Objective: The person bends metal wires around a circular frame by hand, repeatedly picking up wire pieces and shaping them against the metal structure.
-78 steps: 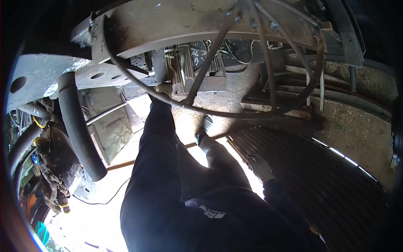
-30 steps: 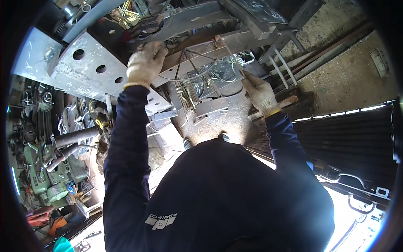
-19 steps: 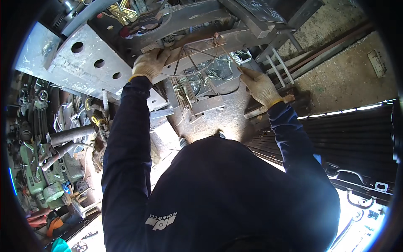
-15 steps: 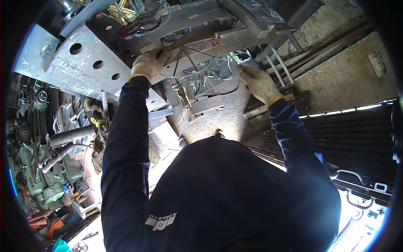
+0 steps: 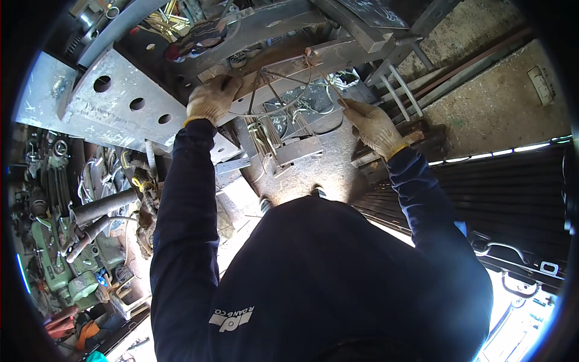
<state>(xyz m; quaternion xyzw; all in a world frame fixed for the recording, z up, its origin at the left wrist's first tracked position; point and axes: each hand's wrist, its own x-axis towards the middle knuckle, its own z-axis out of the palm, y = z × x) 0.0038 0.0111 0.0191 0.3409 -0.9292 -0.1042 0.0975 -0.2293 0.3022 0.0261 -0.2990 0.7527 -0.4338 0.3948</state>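
Observation:
Both my hands wear tan work gloves and reach out from dark navy sleeves. My left hand (image 5: 210, 99) is closed on the left end of a thin bent wire frame (image 5: 278, 92), right against a grey steel beam (image 5: 271, 24). My right hand (image 5: 374, 125) grips the frame's right end, its fingers pinched around a wire rod. The frame spans the gap between the hands, over a cluttered metal assembly with wire bundles (image 5: 295, 130).
A grey steel plate with round holes (image 5: 120, 102) lies beside my left hand. Green machine parts, pipes and hoses (image 5: 72, 241) crowd the left side. A dark ribbed metal grating (image 5: 506, 187) fills the right, with concrete ground (image 5: 482, 90) behind it.
My view swung away from a round ring frame to this assembly. Over the last second my left hand shifted right and closer to the beam, and the wire frame came with it.

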